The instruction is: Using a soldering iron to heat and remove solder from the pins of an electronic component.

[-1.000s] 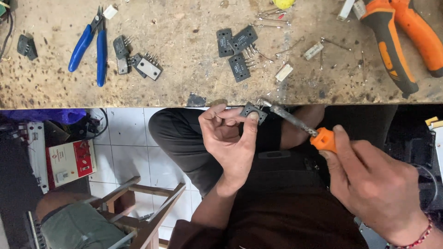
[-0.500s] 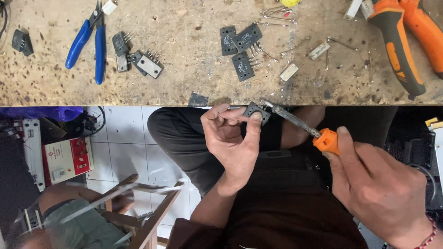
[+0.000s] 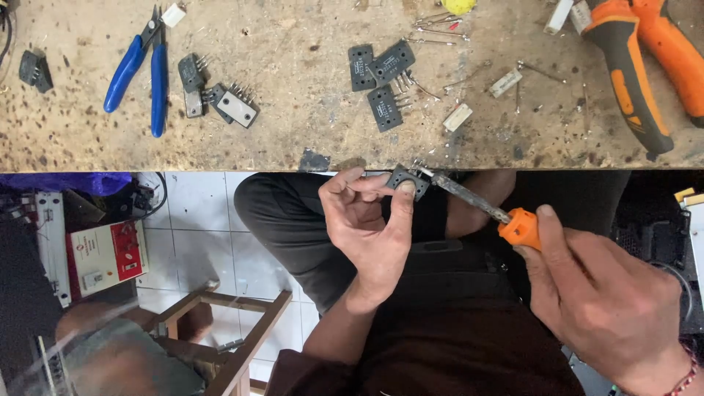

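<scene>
From the head camera, the left hand [image 3: 370, 227] pinches a small dark transistor [image 3: 408, 180] between thumb and fingertips, just below the near edge of the bench [image 3: 293, 125]. The right hand [image 3: 601, 293] has its fingers wrapped round the orange handle of a soldering iron [image 3: 484, 207], whose dark shaft runs up and left so the tip meets the transistor's leads. On the bench, three more flat black transistors [image 3: 381, 77] lie together far of the hands, loose leads and white resistors [image 3: 484, 99] to their right. Farther left sit blue pliers [image 3: 139, 70] and a cluster of grey parts [image 3: 216, 95]. An orange and black drill [image 3: 638, 62] lies at the far right. Below left, a red and white box [image 3: 106, 257] stands on white tiles beside a wooden stool [image 3: 227, 323]
</scene>
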